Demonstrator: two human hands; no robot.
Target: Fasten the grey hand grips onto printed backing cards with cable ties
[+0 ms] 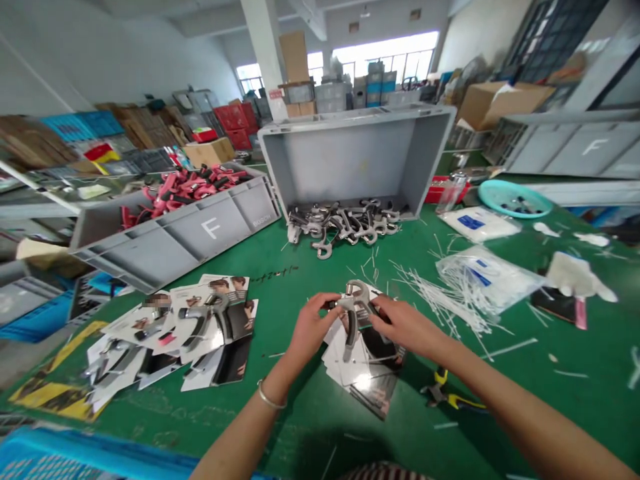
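Well left of the left fingers lie overlapping printed cards (125, 325). The left hand (311, 328) has thumb and fingers pinched on a grey-and-black tool (352, 327) — it sits between both hands, over a card stack (345, 373). Beyond the fingers is a heap of similar tools (350, 225). The right hand's (404, 321) fingers are clamped on the tool's other side — right of them lie yellow-handled pliers (437, 395) and thin white strips (450, 303).
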